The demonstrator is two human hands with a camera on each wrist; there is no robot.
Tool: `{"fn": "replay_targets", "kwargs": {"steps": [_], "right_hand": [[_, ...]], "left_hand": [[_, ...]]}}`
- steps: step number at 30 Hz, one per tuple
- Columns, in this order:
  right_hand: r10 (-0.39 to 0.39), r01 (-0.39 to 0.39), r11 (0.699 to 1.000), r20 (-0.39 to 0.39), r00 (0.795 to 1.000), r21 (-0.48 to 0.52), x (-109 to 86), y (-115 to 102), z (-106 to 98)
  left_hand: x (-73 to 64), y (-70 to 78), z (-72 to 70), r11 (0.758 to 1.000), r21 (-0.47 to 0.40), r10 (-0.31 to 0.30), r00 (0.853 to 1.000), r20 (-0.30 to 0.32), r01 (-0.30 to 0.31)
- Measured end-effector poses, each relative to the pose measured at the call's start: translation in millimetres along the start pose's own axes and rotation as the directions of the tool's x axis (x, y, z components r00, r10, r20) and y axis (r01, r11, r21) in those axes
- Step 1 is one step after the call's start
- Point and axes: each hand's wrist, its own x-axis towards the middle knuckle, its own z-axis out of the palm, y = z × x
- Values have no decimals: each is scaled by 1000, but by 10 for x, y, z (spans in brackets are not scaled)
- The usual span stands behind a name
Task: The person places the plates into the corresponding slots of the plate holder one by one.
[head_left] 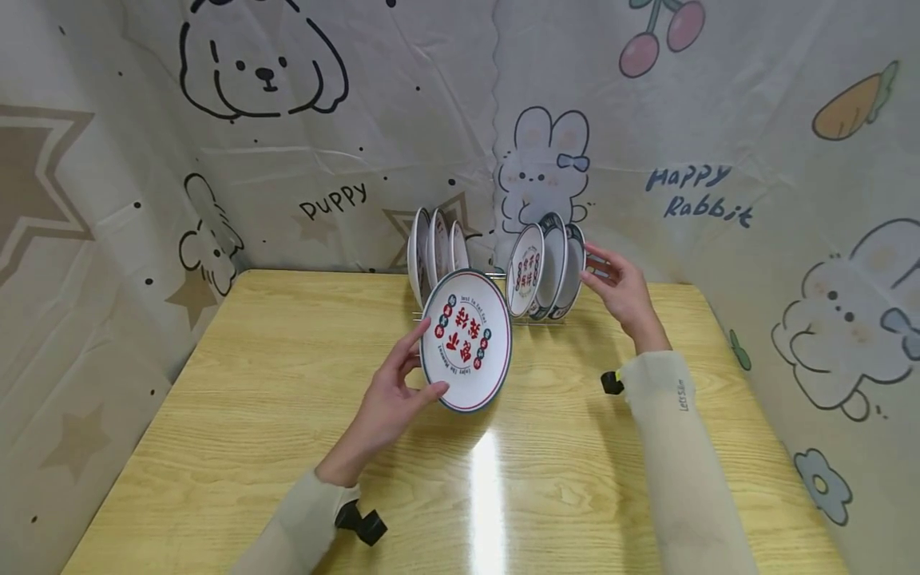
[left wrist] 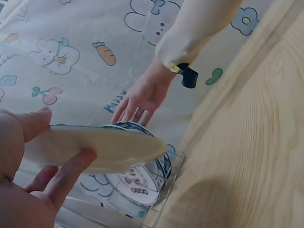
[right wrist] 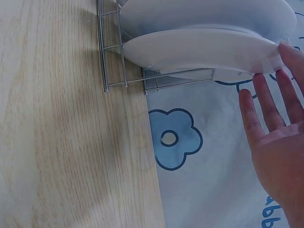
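Note:
My left hand (head_left: 391,395) holds a white plate (head_left: 465,341) by its left rim, thumb on the printed face and fingers behind. Red characters and a dark rim mark the plate, which is tilted above the table in front of a wire dish rack (head_left: 528,321). In the left wrist view the same plate (left wrist: 109,147) shows its pale underside. My right hand (head_left: 624,294) is at the rack's right end, fingers fairly straight, fingertips at the rim of the outermost standing plate (right wrist: 204,50). Beside that plate stand another dark-rimmed plate (head_left: 552,267) and a red-printed plate (head_left: 526,271).
Several white plates (head_left: 418,255) stand upright in the rack's left part. The rack sits at the back of the wooden table (head_left: 287,383), close to a printed cloth backdrop (head_left: 402,120) that also hangs along both sides.

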Motion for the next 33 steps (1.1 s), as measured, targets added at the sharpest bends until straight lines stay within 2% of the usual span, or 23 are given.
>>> {"fn": "replay_targets", "kwargs": {"steps": [5,9,14,19,26,33], "right_hand": [[-5,5,1000,-2,1000,4,-6,1,-1],[5,-5,1000,-1,1000,10,-6,10,-3],[20,-20,1000,1,1000,11,-4,15,-6],[17,-17,1000,3,1000,17,8,10,-6],[22,-22,1000,-4,1000,17,-2,6,-9],[16,-16,1000,-5,1000,18,16,17,-1]], "left_hand": [[120,-1,55,998,54,20,999,-41,-18],[234,-23,102,997,65,55,996,-71,-51],[382,-59,145,993,80,94,990,-104,-86],[513,-100,162,985,135,130,983,-134,-112],[648,-124,212,975,182,153,977,-151,-125],[750,-149,255,948,264,222,962,-160,-175]]}}
